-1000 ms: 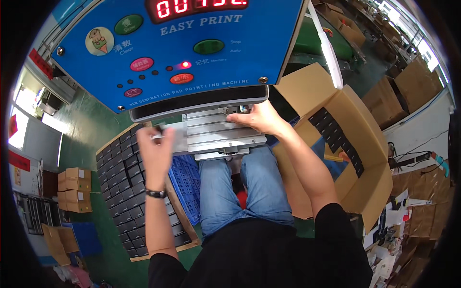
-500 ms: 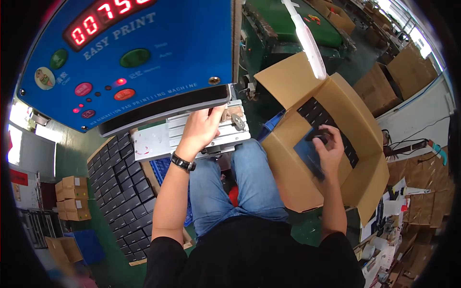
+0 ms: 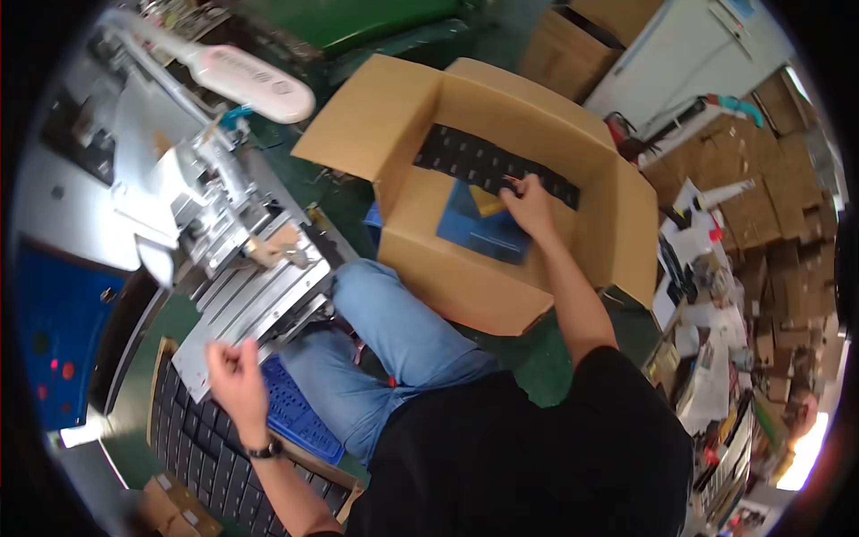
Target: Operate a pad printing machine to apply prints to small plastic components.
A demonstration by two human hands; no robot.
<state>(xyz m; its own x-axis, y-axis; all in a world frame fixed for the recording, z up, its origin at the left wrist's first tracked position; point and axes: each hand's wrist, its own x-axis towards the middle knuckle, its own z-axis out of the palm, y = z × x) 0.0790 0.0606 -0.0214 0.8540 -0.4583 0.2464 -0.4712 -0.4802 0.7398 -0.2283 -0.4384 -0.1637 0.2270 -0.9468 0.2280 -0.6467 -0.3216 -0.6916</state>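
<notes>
My right hand point(image 3: 531, 206) is inside a large open cardboard box point(image 3: 412, 192), its fingers drawn together by a row of small black blocks point(image 3: 461, 154). Whatever sits in its fingertips is too small to make out. Under that hand lies a blue sheet point(image 3: 479, 228) with a yellow patch point(image 3: 488, 201). My left hand point(image 3: 238, 380) hovers by the near end of the machine's grooved metal bed point(image 3: 259, 286), above a tray of black blocks point(image 3: 219, 443). Its fingers are loosely curled with gaps between them, and nothing shows in them.
The printing machine's blue panel point(image 3: 63, 331) stands at the left. A white paddle-shaped thing point(image 3: 255, 85) juts out at the upper left. Beside my leg is a blue plastic basket point(image 3: 300, 412). Papers and tools point(image 3: 702, 268) crowd the right side.
The view has swung to the right. My left hand has left the metal bed's holder and come back towards the block tray. The dark piece earlier in my right hand no longer shows there.
</notes>
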